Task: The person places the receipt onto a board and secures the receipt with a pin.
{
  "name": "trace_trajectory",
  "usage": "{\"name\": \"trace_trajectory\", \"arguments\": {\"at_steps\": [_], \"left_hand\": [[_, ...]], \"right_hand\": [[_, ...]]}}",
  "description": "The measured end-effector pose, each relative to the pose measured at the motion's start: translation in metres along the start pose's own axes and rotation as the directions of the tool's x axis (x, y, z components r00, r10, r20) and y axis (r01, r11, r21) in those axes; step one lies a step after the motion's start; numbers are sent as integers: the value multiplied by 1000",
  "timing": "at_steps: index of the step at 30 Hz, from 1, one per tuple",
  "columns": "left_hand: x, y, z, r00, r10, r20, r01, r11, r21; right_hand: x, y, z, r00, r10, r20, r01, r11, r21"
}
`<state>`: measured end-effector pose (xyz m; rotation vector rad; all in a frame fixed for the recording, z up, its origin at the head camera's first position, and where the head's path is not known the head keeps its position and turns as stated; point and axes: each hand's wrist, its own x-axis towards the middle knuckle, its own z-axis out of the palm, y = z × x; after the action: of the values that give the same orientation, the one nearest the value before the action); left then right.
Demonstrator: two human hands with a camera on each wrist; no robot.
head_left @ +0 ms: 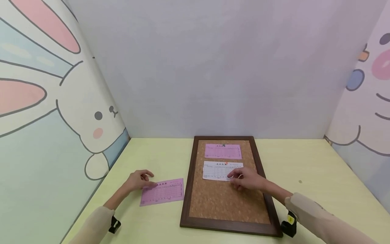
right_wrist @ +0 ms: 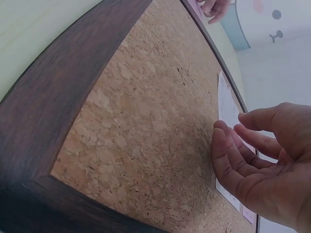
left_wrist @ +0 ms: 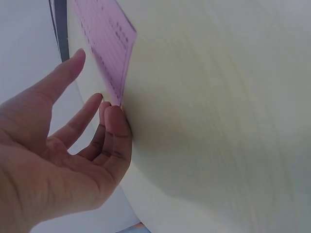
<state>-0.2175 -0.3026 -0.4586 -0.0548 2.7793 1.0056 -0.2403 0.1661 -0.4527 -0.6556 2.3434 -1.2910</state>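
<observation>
A pink printed slip [head_left: 166, 192] lies on the table just left of a framed cork board [head_left: 225, 206]. My left hand [head_left: 141, 179] is at that slip's upper left corner, thumb and fingers apart. In the left wrist view, the fingertips [left_wrist: 116, 114] are close to the slip's corner; whether they touch it I cannot tell. On the board, a white printed slip [head_left: 214, 171] has a red pin [head_left: 226, 163] at its top. Over its lower right part is my right hand [head_left: 246, 178], fingers loosely bent and holding nothing, covering that corner.
Higher on the board, another pink slip [head_left: 222, 152] has a dark pin [head_left: 223, 145] at its top edge. The board's raised brown wooden frame [head_left: 231, 229] stands around the cork. A grey wall [head_left: 225, 67] closes the back of the yellow table [head_left: 301, 162], with cartoon-painted walls at both sides.
</observation>
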Motion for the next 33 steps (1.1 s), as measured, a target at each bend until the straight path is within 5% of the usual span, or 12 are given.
{"name": "trace_trajectory", "arguments": {"at_steps": [8, 17, 25, 33], "left_hand": [[-10, -3, -2, 1000, -10, -25, 9, 999, -37], [-32, -15, -13, 983, -60, -174, 62, 998, 3], [-43, -25, -7, 985, -126, -115, 129, 991, 20], [-42, -22, -3, 989, -79, -127, 88, 993, 72]], "right_hand": [[-1, -2, -1, 999, -16, 32, 15, 1000, 22], [-2, 3, 0, 999, -21, 43, 21, 1000, 12], [-4, 6, 1, 999, -12, 45, 10, 1000, 24], [0, 0, 2, 999, -9, 53, 7, 999, 34]]}}
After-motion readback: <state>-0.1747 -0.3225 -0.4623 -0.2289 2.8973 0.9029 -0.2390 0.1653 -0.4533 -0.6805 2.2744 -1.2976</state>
